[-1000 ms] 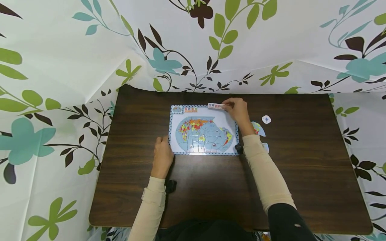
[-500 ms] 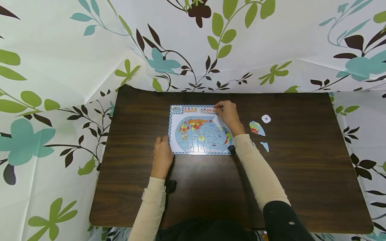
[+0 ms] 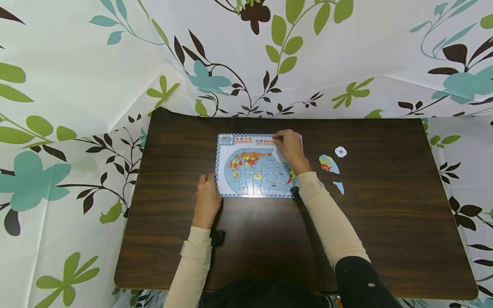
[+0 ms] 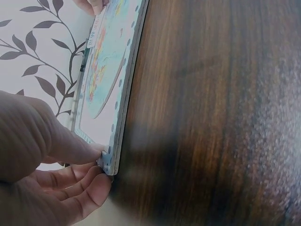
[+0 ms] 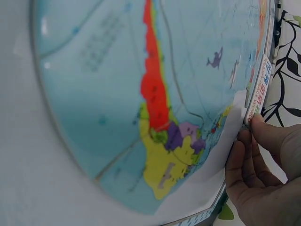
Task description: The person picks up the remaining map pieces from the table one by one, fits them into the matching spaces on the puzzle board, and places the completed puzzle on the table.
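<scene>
A world map puzzle board (image 3: 222, 156) with a blue dotted border lies on the table, its upper right map area unfilled. My left hand (image 3: 208, 201) pinches its left edge near the lower corner; in the left wrist view the thumb lies on the border (image 4: 104, 132) and the fingers curl beneath. My right hand (image 3: 290, 147) holds the right end of a white title strip (image 3: 263, 141) between thumb and fingers. In the right wrist view this strip (image 5: 260, 89) is at the board's top margin; whether it lies flat is unclear.
To the board's right lie a round compass piece (image 3: 340, 152), a colourful map piece (image 3: 328, 164) and a small blue piece (image 3: 339, 187). The dark wooden table (image 3: 385, 214) meets a leaf-patterned white cloth (image 3: 239, 42) behind.
My right hand has carried the title strip leftward and down onto the board's top margin, uncovering the loose pieces at right. Over the last half second it barely moves; my left hand stays put.
</scene>
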Tool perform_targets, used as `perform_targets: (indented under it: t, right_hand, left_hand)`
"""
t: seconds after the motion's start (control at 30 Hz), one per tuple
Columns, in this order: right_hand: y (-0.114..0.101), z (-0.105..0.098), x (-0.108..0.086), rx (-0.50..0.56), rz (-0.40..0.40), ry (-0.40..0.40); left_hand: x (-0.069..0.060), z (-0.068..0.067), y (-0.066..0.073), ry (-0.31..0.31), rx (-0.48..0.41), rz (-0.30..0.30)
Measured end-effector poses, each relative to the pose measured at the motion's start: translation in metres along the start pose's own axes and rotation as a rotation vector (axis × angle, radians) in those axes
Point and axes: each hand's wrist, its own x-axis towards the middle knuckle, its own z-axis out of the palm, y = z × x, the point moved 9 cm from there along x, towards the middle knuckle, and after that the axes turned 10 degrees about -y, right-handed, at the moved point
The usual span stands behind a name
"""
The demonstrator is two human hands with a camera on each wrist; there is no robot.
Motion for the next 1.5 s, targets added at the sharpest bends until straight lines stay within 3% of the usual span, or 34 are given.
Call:
perform_targets:
  t: [0.57, 0.97, 1.07, 1.27, 1.5]
  right_hand:
    - [0.001, -0.005, -0.005, -0.001, 0.001, 0.018]
    - [0.02, -0.04, -0.009, -0.011, 0.019, 0.074]
    - [0.033, -0.053, -0.012, -0.023, 0.057, 0.081]
    - [0.064, -0.079, -0.023, -0.042, 0.185, 0.053]
    - [0.094, -0.106, -0.04, -0.108, 0.306, 0.054]
  left_hand:
    - [-0.002, 0.001, 0.002, -0.008, -0.008, 0.0]
    - [-0.002, 0.0, 0.0, -0.028, 0.001, -0.02]
    - [-0.002, 0.002, -0.001, -0.037, -0.005, -0.022]
    - [-0.002, -0.001, 0.0, 0.007, -0.002, 0.009]
    - [-0.001, 0.002, -0.002, -0.007, -0.006, 0.0]
